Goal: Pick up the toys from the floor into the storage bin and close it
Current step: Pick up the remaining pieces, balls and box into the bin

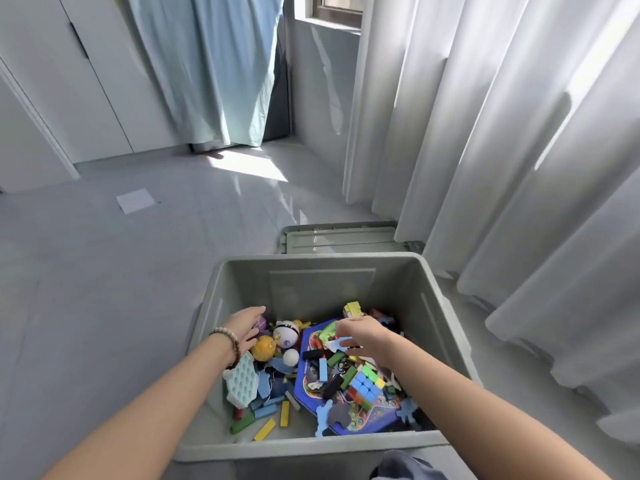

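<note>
Left hand (247, 328) lay straight-fingered over toys (363, 384) in the storage bin (322, 289); the right hand (362, 336) had a grip I cannot tell. The lid (339, 239) lay flat beyond the far rim, nearer the right hand.

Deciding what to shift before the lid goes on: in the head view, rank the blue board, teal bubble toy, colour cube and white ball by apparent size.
1. blue board, clearly largest.
2-3. teal bubble toy and colour cube: look alike, so not ranked.
4. white ball, smallest.
</note>
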`<state>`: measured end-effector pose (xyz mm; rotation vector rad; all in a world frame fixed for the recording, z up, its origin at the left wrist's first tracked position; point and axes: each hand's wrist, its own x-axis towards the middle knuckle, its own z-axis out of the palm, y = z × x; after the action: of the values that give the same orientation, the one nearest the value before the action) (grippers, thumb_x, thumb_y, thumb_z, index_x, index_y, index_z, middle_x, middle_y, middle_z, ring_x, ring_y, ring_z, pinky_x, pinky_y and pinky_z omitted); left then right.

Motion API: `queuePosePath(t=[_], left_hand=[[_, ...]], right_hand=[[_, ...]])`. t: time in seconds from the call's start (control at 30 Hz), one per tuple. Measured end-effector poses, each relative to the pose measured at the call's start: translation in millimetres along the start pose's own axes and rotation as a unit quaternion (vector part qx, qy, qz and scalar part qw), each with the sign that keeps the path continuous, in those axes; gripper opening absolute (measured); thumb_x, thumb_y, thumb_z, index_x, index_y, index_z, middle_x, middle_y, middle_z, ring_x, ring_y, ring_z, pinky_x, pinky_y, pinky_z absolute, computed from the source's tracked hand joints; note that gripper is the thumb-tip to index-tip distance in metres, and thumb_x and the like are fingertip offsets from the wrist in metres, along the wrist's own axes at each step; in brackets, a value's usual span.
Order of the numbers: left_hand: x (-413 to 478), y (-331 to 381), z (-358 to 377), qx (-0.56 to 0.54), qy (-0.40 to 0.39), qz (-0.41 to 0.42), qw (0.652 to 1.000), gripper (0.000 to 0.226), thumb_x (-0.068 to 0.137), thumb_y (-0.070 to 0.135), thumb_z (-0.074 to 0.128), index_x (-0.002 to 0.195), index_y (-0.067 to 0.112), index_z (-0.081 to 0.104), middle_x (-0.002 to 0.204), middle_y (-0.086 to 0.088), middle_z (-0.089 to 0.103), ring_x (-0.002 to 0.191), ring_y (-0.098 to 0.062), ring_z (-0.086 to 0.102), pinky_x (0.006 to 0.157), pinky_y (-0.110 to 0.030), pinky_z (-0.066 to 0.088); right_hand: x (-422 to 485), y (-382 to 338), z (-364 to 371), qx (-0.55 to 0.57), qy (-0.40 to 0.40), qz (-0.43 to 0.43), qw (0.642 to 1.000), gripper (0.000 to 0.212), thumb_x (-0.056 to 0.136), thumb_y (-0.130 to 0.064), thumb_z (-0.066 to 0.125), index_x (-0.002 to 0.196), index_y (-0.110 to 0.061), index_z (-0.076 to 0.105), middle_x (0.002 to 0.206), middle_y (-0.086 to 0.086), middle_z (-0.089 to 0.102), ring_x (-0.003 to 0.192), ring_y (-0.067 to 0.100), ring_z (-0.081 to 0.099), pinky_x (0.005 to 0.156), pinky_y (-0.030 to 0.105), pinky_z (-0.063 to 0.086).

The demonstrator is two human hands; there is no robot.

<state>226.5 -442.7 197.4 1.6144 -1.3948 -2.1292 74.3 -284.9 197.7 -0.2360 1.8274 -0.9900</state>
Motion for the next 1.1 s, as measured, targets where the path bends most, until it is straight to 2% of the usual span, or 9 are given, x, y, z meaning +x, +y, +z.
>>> queuePosePath(t=[0.07,0.17,0.3,0.43,0.57,0.7,0.87,0.97,1.1], left_hand=[[-4.7,10.6,18.3,0.043,-0.003,0.024,0.999,0.048,0.095,0.026,0.049,0.141,0.014,0.039,0.142,-0.006,0.043,0.132,-0.024,0.038,0.106,-0.037,0.032],[-17.9,30.2,59.1,0.120,-0.026,0.073,0.990,0.043,0.094,0.027,0.052,0.135,0.017,0.047,0.126,-0.004,0.051,0.116,-0.021,0.046,0.091,-0.032,0.036],[-50.2,54.9,134.6,0.223,-0.066,0.162,0.959,0.039,0.094,0.027,0.052,0.132,0.016,0.050,0.137,-0.005,0.049,0.125,-0.023,0.046,0.102,-0.033,0.036],[-96.6,61.7,227.2,0.302,-0.128,0.244,0.913,0.039,0.093,0.023,0.053,0.129,0.011,0.054,0.129,-0.013,0.056,0.121,-0.026,0.051,0.101,-0.030,0.039],[-141.8,44.0,324.9,0.366,-0.215,0.287,0.859,0.041,0.093,0.022,0.054,0.130,0.004,0.050,0.130,-0.008,0.055,0.120,-0.023,0.052,0.097,-0.025,0.037],[-182.1,-2.6,414.0,0.415,-0.294,0.297,0.808,0.045,0.092,0.021,0.056,0.131,0.001,0.048,0.135,-0.013,0.052,0.123,-0.026,0.050,0.103,-0.030,0.036],[-257.6,-99.9,512.5,0.480,-0.400,0.285,0.727,0.053,0.092,0.028,0.057,0.136,0.002,0.042,0.139,-0.012,0.048,0.127,-0.026,0.047,0.106,-0.031,0.033],[-295.9,-159.8,553.4,0.514,-0.447,0.267,0.682,0.061,0.090,0.033,0.058,0.139,0.004,0.037,0.142,-0.012,0.044,0.128,-0.027,0.045,0.108,-0.032,0.032],[-333.4,-239.0,594.2,0.548,-0.484,0.249,0.635,0.069,0.087,0.040,0.060,0.142,0.008,0.033,0.146,-0.011,0.039,0.130,-0.027,0.042,0.106,-0.033,0.032]], right_hand=[[-7.3,4.5,-22.1,-0.030,0.035,-0.024,0.999,0.024,0.093,-0.018,0.050,0.113,-0.010,0.060,0.117,0.014,0.058,0.097,0.021,0.057,0.080,0.031,0.046],[-27.9,6.3,-59.7,-0.069,0.083,-0.055,0.993,0.043,0.092,-0.025,0.054,0.132,-0.010,0.051,0.131,0.009,0.053,0.112,0.022,0.053,0.092,0.034,0.046],[-74.2,15.2,-128.7,-0.077,0.153,-0.075,0.982,0.050,0.092,-0.027,0.057,0.137,-0.010,0.045,0.136,0.007,0.050,0.116,0.019,0.050,0.093,0.028,0.044],[-139.4,50.8,-212.5,-0.067,0.261,-0.065,0.961,0.049,0.089,-0.029,0.061,0.133,-0.011,0.048,0.135,0.009,0.050,0.112,0.019,0.051,0.093,0.027,0.041],[-228.6,118.5,-282.9,-0.038,0.369,-0.018,0.928,0.055,0.088,-0.028,0.063,0.136,-0.011,0.044,0.138,0.009,0.048,0.125,0.022,0.048,0.097,0.025,0.037],[-324.9,208.4,-321.6,0.025,0.468,0.054,0.882,0.058,0.088,-0.029,0.063,0.138,-0.013,0.041,0.141,0.009,0.045,0.126,0.022,0.046,0.094,0.023,0.036],[-449.1,345.8,-328.5,0.134,0.564,0.149,0.801,0.069,0.085,-0.037,0.066,0.142,-0.012,0.035,0.146,0.009,0.039,0.132,0.025,0.040,0.107,0.031,0.033],[-502.6,413.6,-314.1,0.202,0.589,0.192,0.759,0.072,0.085,-0.037,0.066,0.144,-0.012,0.033,0.151,0.009,0.031,0.136,0.026,0.034,0.106,0.032,0.032],[-534.0,496.6,-291.6,0.279,0.598,0.225,0.717,0.075,0.083,-0.038,0.068,0.144,-0.012,0.032,0.150,0.009,0.032,0.135,0.026,0.035,0.107,0.033,0.032]])
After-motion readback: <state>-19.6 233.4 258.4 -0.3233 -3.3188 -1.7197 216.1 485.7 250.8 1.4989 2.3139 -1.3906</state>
